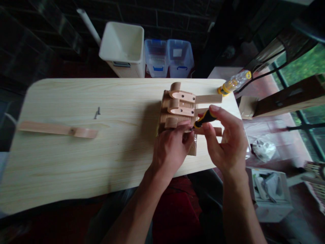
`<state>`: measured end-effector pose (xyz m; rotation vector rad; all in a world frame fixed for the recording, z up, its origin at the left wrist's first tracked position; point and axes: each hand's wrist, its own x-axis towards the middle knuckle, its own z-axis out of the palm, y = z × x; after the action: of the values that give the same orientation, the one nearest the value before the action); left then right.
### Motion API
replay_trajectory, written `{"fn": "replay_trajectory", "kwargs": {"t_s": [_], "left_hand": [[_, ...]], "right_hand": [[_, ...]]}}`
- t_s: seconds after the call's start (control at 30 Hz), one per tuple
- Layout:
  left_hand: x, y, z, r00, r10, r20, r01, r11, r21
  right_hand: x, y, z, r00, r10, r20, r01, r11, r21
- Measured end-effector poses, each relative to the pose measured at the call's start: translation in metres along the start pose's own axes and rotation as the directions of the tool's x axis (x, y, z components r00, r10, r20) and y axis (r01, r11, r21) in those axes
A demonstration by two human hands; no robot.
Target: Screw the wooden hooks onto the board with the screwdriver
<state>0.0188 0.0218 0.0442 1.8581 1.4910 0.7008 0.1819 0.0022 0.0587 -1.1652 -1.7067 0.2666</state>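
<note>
My right hand (pixel 224 140) grips a black-and-yellow screwdriver (pixel 206 118), its tip pointing down and left at a small screw on a wooden hook. My left hand (pixel 171 147) is closed over that nearest wooden hook (pixel 171 122), with thumb and fingertips around the screwdriver's tip. They hide most of the screw and the hook's middle. Two more wooden hooks (pixel 186 97) lie beside it in a row, each showing two dark screw heads. All sit across a brown wooden block (pixel 162 115), and their long straight ends stick out to the right.
On the light wood table (pixel 122 149) lie a loose wooden hook (pixel 58 129) and a couple of screws (pixel 98 112). A clear yellow-capped bottle (pixel 235 83) rests at the back right corner. Behind the table stand a white bin (pixel 123 44) and clear plastic boxes (pixel 180 59).
</note>
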Motion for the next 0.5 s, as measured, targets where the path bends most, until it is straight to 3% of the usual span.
{"fn": "replay_trajectory", "kwargs": {"t_s": [0.17,0.5], "left_hand": [[-0.0002,0.0019,-0.0008,1.000,-0.029,0.008,0.028,1.000,0.012],[-0.0005,0.0023,-0.0010,1.000,-0.011,0.013,0.011,1.000,0.007]], "right_hand": [[0.0004,0.0039,0.0015,0.999,-0.036,-0.012,0.036,0.999,-0.009],[0.0000,0.0013,0.0070,0.998,0.027,-0.053,-0.026,0.999,0.032]]}}
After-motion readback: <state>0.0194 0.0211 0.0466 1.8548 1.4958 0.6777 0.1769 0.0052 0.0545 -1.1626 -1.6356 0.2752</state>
